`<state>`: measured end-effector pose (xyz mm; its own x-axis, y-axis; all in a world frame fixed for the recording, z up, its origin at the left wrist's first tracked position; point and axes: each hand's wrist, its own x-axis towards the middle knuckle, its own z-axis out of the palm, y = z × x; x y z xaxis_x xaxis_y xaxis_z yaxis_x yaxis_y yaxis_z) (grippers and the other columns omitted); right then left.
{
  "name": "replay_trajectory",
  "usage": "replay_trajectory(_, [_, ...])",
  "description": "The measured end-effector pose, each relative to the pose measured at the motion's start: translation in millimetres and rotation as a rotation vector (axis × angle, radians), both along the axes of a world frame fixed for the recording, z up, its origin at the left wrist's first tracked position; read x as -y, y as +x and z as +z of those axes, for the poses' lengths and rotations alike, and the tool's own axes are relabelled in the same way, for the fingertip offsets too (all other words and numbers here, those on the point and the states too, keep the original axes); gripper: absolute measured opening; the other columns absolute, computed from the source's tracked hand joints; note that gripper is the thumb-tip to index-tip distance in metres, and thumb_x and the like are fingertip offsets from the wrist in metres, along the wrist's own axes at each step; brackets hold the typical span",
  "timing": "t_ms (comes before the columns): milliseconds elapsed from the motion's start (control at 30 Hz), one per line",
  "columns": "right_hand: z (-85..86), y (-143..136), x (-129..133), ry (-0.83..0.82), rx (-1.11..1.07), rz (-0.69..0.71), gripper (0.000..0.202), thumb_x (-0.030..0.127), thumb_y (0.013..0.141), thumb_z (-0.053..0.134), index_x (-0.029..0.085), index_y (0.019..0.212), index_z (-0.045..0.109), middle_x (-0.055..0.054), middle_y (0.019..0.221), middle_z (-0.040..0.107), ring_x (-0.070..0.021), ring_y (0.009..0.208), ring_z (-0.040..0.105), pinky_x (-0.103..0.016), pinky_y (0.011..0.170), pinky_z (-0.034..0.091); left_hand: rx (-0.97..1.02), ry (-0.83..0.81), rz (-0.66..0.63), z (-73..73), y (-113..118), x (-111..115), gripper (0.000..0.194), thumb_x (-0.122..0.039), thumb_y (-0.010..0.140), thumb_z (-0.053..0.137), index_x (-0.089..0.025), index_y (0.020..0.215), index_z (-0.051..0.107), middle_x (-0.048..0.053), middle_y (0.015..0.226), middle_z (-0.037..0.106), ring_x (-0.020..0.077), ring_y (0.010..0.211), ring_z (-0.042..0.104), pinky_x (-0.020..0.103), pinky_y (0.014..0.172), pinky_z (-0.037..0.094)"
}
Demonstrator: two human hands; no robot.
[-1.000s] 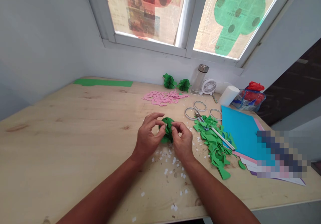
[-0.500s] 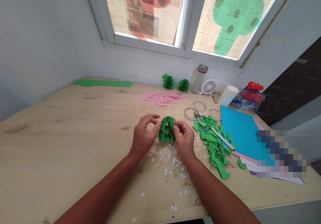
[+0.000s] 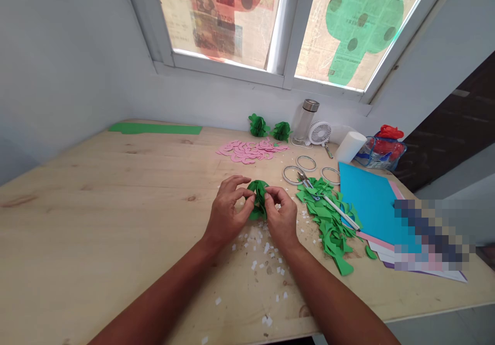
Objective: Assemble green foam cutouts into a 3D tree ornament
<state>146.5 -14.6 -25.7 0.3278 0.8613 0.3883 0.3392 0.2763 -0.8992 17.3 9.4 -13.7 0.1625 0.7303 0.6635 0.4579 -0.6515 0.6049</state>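
A pale, grained wooden table (image 3: pixel 96 231) fills most of the frame below a white-framed window (image 3: pixel 288 35) at the top. Toward the right edge lies a fanned stack of coloured paper sheets (image 3: pixel 365 200), bright blue uppermost. The person's left hand (image 3: pixel 230 208) and right hand (image 3: pixel 283 216) meet near the centre. A long flat green paper strip (image 3: pixel 158 128) lies at upper left; a tangled heap of green paper scraps (image 3: pixel 328 226) spreads right of the hands, and a heap of curly pink paper cut-outs (image 3: pixel 251 150) lies above them.

A green openwork paper ball (image 3: pixel 258 186) sits at the centre between the hands, each pinching one side of it between thumb and index finger, the gap closed narrow on the paper. Beyond the pink heap, near the wall, are a clear bottle with a metal cap (image 3: pixel 303 126), a small white round fan (image 3: pixel 320 133) and two green pleated paper ornaments (image 3: pixel 258 126). A slim white pen (image 3: pixel 342 212) rests on the scraps. Tiny white paper bits (image 3: pixel 266 248) lie scattered below the ball.
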Motion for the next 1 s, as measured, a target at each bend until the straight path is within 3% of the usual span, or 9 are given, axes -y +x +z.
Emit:
replay_trajectory(500, [-1.0,-1.2,3.4,0.095,0.247,0.038,0.017,0.022,0.082,0.050,0.020,0.091,0.064,-0.006,0.085,0.067,-0.0185,0.078,0.059,-0.032,0.071,0.048,-0.019,0.029,0.004,-0.6,0.7,0.4,0.010,-0.018,0.080,0.052,-0.022,0.079,0.061,0.007,0.103,0.064,0.0248,0.109,0.054,0.046,0.097,0.044])
replay_trajectory(733, [1.6,-3.3,5.7,0.154,0.383,0.034,0.018,0.018,0.084,0.046,0.020,0.092,0.062,-0.007,0.086,0.065,-0.0198,0.079,0.058,-0.034,0.073,0.047,-0.129,0.107,-0.001,-1.8,0.8,0.4,0.012,-0.013,0.080,0.049,-0.021,0.083,0.057,0.010,0.112,0.060,0.0260,0.118,0.047,0.047,0.099,0.042])
replay_trajectory(1000, [-0.8,-2.1,2.1,0.054,0.251,0.041,0.019,0.020,0.082,0.050,0.021,0.095,0.062,-0.005,0.089,0.068,-0.0190,0.082,0.060,-0.032,0.074,0.048,-0.056,-0.023,-0.003,-5.8,1.0,-2.2,0.013,-0.024,0.084,0.049,-0.021,0.084,0.062,0.009,0.108,0.062,0.0248,0.110,0.054,0.045,0.098,0.043])
